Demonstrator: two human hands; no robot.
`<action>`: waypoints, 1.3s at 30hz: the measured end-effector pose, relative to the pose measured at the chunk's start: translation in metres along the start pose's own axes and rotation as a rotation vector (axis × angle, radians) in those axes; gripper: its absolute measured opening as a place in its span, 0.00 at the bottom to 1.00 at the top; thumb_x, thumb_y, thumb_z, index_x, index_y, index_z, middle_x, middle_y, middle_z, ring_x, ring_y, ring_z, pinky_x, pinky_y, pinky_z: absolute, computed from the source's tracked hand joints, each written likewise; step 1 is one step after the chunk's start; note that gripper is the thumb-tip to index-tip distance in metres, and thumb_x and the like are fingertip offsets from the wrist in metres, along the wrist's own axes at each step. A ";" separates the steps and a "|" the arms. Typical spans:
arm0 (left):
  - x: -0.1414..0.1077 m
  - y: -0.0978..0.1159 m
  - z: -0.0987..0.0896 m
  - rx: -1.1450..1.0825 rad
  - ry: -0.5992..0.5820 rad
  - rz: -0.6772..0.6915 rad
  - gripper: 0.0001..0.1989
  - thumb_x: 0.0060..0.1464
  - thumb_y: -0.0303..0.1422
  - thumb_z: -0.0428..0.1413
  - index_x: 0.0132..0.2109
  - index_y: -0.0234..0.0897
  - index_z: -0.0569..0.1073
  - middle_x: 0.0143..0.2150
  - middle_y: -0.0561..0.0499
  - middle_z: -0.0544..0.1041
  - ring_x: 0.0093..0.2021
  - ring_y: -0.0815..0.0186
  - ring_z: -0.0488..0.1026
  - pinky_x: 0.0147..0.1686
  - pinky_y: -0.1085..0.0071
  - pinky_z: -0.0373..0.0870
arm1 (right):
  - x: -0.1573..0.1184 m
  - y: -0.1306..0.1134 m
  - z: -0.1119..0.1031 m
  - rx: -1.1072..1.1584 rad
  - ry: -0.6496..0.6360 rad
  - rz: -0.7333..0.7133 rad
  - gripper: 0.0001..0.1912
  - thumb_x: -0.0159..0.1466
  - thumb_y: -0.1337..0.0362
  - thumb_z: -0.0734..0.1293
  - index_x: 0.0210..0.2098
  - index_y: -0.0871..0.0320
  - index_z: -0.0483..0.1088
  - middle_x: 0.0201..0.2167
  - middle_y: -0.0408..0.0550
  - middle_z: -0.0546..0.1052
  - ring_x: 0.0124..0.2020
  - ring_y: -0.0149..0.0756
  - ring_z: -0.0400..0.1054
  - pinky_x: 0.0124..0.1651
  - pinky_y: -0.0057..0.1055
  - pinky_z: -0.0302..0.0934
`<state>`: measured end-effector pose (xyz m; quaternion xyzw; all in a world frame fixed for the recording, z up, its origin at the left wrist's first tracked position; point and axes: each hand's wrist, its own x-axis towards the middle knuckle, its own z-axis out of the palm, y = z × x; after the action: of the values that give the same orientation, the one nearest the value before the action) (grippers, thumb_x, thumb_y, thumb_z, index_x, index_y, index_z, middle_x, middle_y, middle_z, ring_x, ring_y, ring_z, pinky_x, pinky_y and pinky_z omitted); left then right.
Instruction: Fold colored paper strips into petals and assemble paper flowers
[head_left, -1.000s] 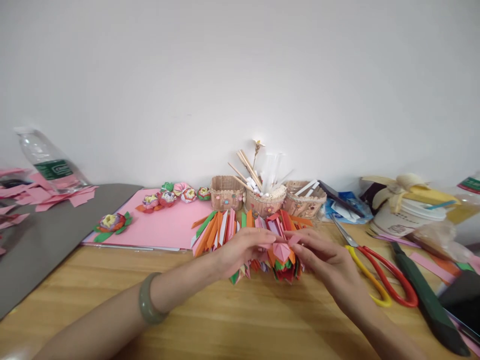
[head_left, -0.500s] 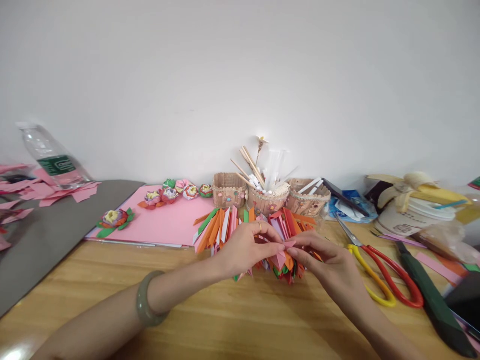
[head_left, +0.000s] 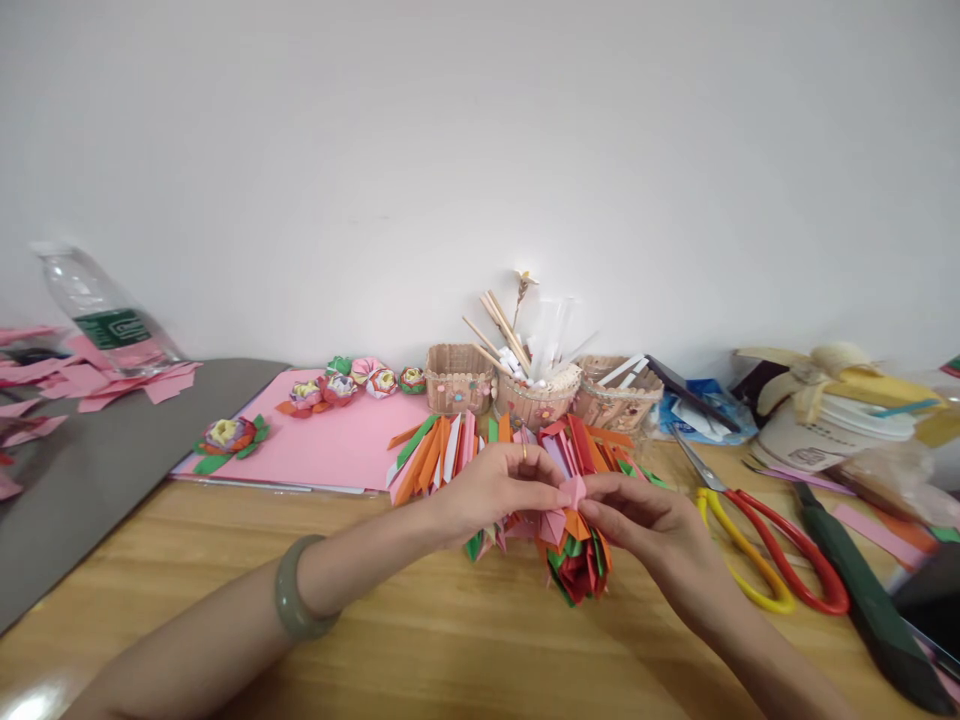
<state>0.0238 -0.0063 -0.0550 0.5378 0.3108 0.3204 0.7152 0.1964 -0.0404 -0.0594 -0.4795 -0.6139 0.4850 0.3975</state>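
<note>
Between the fingertips of both hands is a small folded piece of pink paper [head_left: 575,490]. My left hand [head_left: 491,493], with a ring and a bracelet on its arm, pinches its left side. My right hand [head_left: 645,510] grips the other side with thumb and fingers. Just below and behind them lie folded paper pieces [head_left: 581,565] in red, green and orange. Another bundle of orange, white and green folded strips [head_left: 427,460] fans out behind my left hand, which hides part of it.
Three small wicker baskets [head_left: 459,380] stand along the wall. Paper flowers [head_left: 229,437] sit on and beside a pink sheet [head_left: 352,445]. Scissors [head_left: 765,545], a green-handled cutter [head_left: 862,600] and a lidded tub [head_left: 832,430] with banana peel are at right. A bottle [head_left: 105,310] leans at left.
The pink paper has turned more upright between my fingertips. The red and green folded pieces below have shifted toward me, showing more of them. Both hands stay in nearly the same place.
</note>
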 end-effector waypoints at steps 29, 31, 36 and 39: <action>0.000 -0.006 0.003 0.351 0.113 0.078 0.11 0.43 0.37 0.58 0.26 0.32 0.68 0.18 0.56 0.69 0.17 0.76 0.63 0.16 0.79 0.58 | -0.001 0.008 0.002 -0.274 0.003 -0.139 0.08 0.59 0.60 0.63 0.29 0.58 0.67 0.20 0.41 0.70 0.21 0.29 0.63 0.23 0.24 0.55; -0.001 -0.004 0.004 0.344 0.102 0.063 0.07 0.43 0.33 0.57 0.27 0.33 0.68 0.19 0.56 0.68 0.18 0.76 0.63 0.17 0.79 0.59 | -0.002 0.008 0.002 -0.315 -0.003 -0.173 0.07 0.60 0.61 0.62 0.29 0.58 0.66 0.19 0.41 0.70 0.21 0.29 0.63 0.23 0.24 0.56; -0.003 -0.001 0.006 0.321 0.141 0.021 0.02 0.41 0.25 0.53 0.26 0.34 0.67 0.19 0.58 0.67 0.17 0.76 0.62 0.16 0.80 0.59 | -0.004 0.008 0.004 -0.489 0.056 -0.271 0.05 0.59 0.64 0.62 0.28 0.57 0.66 0.19 0.40 0.69 0.22 0.29 0.62 0.25 0.24 0.57; -0.003 -0.002 0.006 0.356 0.181 0.039 0.02 0.39 0.24 0.53 0.26 0.34 0.67 0.20 0.57 0.68 0.18 0.76 0.63 0.16 0.80 0.59 | -0.003 0.008 0.003 -0.481 0.019 -0.259 0.05 0.60 0.64 0.61 0.30 0.57 0.67 0.22 0.42 0.72 0.23 0.30 0.65 0.27 0.25 0.59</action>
<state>0.0269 -0.0130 -0.0548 0.6308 0.4151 0.3209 0.5717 0.1953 -0.0431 -0.0677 -0.4821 -0.7640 0.2660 0.3364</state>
